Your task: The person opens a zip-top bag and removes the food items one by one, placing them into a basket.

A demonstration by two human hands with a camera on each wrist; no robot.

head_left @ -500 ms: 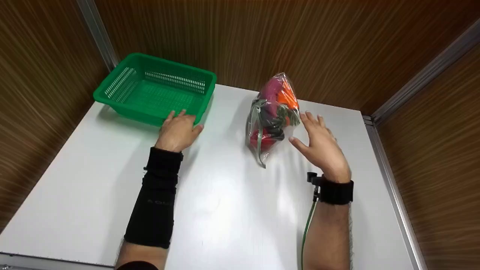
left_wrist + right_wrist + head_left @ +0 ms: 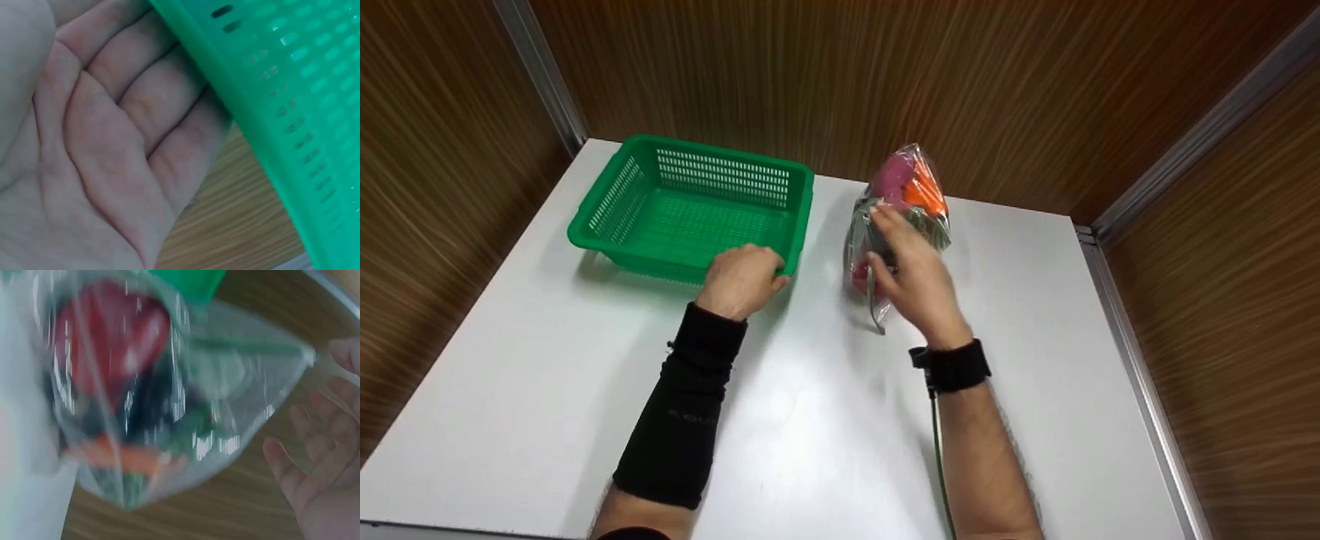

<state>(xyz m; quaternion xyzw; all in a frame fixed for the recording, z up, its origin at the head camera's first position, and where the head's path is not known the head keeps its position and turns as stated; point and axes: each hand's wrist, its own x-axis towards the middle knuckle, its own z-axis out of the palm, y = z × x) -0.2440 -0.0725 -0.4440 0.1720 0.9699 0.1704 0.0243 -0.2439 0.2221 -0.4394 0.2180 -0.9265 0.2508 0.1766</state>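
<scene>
My left hand grips the near right corner of a green plastic basket. In the left wrist view its fingers reach behind the green rim. My right hand hovers over a clear zip bag to the right of the basket, fingers spread and holding nothing. Through the plastic show a purple item, an orange one and a red one, with dark green pieces among them. In the right wrist view the fingers stand apart from the bag's pointed corner.
A white tabletop lies under everything. Wood-grain panels rise behind it and on both sides, with metal strips along the right edge. A green cable runs down from the right wrist's band.
The basket has come right and nearer with my left hand, whose fingers are now curled at its rim. My right hand has moved left from beside the bag to over it.
</scene>
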